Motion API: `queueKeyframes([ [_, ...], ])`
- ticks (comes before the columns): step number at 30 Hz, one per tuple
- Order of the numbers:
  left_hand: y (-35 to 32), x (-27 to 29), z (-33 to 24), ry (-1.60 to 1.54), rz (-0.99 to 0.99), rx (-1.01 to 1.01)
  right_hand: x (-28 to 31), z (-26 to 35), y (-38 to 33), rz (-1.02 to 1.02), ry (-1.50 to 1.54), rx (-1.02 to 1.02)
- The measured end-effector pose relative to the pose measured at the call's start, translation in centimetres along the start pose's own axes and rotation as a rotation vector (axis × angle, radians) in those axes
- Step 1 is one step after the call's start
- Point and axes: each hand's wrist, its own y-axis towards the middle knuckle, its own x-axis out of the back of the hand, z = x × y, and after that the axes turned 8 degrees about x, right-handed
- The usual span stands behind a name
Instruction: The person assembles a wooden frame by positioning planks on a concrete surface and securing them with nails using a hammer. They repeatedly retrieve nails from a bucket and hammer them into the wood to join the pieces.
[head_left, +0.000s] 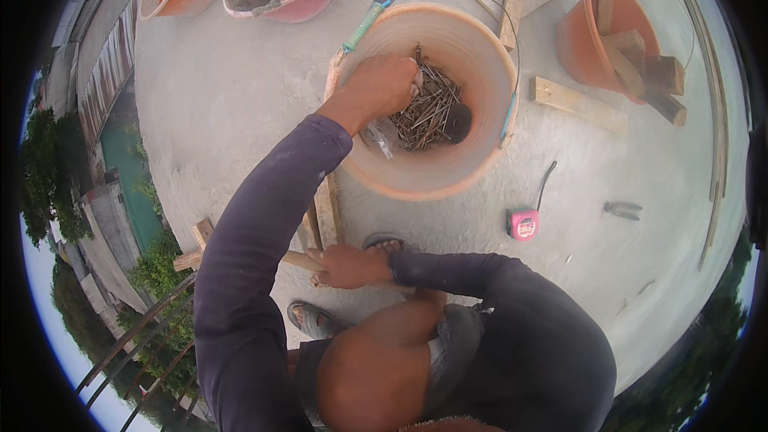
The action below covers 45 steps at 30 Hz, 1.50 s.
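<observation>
Head view: seemingly picking among nails (436, 106) beside the curled left hand (378, 86), inside the bucket (488, 72) around it; leaving unclear whether holding any; gripping a wooden handle (301, 261) in the right hand (350, 266); probably calling next for a careful pinch.

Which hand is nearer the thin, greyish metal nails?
Left. The left hand reaches into the round orange plastic bucket, at the nails; the right hand is outside it, holding a light-brown wooden stick.

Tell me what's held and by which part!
The right hand grips a wooden stick around its shaft, part sticking out leftward. The left hand is at the nails in the bucket; I can't tell whether it holds any.
</observation>
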Motion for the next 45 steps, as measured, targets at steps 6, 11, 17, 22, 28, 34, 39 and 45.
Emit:
queueKeyframes([
  [6, 4.5, -4.7, -0.2, 0.513, 0.084, -0.073, 1.4, -0.7, -1.6, -0.034, 0.031, -0.012],
  [11, 6.1, -4.1, -0.5, 0.662, 0.092, -0.207, 3.4, -0.1, -2.0, -0.089, -0.066, -0.023],
  [17, 5.1, -1.9, -0.9, 0.723, 0.024, -0.368, 4.0, -1.3, -2.5, -0.186, -0.093, -0.084],
  [22, 3.6, 3.3, -0.4, 0.465, 0.077, -0.233, 3.3, -2.1, -2.5, -0.274, -0.088, -0.069],
  [28, -6.7, 10.6, 4.6, -0.807, 0.313, 0.038, 3.1, -1.4, -1.7, -0.25, -0.137, -0.09],
  [34, -27.8, 7.6, 15.5, -1.651, -0.177, 0.048, 1.3, 0.2, 0.7, -0.263, -0.024, -0.082],
  [39, -42.6, -6.2, 20.4, -2.178, -0.638, 0.196, 0.0, 3.4, 4.9, -0.221, -0.066, -0.311],
  [45, -52.2, -14.0, 25.1, -2.311, -1.008, 0.154, -2.1, 6.7, 10.1, -0.199, -0.14, -0.327],
])
